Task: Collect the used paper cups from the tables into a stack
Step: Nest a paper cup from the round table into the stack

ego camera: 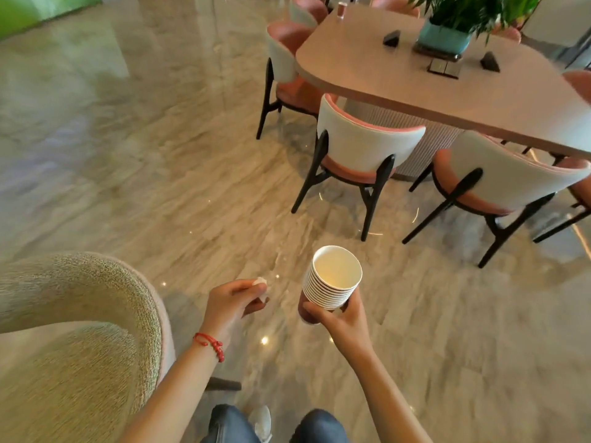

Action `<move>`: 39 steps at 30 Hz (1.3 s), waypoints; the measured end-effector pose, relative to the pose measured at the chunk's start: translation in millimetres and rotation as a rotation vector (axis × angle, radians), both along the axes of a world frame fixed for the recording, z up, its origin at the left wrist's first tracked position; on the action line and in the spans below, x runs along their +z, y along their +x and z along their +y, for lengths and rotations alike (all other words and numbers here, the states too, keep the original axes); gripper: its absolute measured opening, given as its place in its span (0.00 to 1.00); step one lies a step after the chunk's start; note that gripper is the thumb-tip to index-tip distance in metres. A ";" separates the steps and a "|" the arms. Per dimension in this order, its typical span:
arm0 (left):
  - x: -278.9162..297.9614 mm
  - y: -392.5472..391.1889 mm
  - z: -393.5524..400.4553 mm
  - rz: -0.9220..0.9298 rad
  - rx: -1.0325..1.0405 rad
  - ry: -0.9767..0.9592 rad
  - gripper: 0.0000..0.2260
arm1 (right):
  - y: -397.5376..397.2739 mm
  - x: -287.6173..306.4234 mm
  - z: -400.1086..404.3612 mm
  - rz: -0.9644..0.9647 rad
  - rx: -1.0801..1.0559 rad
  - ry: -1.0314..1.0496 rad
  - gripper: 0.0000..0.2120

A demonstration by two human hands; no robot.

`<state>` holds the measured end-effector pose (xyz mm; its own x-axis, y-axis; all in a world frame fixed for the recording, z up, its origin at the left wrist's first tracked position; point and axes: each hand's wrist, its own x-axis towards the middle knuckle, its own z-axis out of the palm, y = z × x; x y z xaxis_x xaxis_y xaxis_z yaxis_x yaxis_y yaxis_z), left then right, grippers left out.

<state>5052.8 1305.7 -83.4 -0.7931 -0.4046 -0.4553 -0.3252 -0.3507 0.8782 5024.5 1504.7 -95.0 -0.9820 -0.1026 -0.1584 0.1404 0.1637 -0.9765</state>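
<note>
The right hand [340, 324] wraps its fingers [315, 313] around the base of the cup stack [331, 279], while the left hand [232, 302] pinches a white scrap [261, 284].

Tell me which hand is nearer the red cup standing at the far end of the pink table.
Right. The right hand, holding the cup stack, sits below the red cup, slightly closer in the picture. The left hand, pinching a white scrap, is farther left.

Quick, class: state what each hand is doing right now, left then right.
Left hand: closed on a small white scrap, pinched at the fingertips.
Right hand: closed around the stack of paper cups, held upright.
</note>
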 end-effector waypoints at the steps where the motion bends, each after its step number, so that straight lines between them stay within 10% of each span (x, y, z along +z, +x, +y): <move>1: -1.8 -15.3 -6.2 0.000 0.006 0.000 0.01 | -15.0 -0.1 -5.4 -0.003 -0.005 0.008 0.31; 21: -7.4 -380.1 -118.3 -0.018 0.228 0.016 0.02 | -432.6 2.1 -124.9 0.030 0.270 0.060 0.38; 39: -17.0 -707.3 -379.9 0.075 0.299 -0.017 0.01 | -769.8 -25.1 -399.1 0.065 0.366 -0.014 0.30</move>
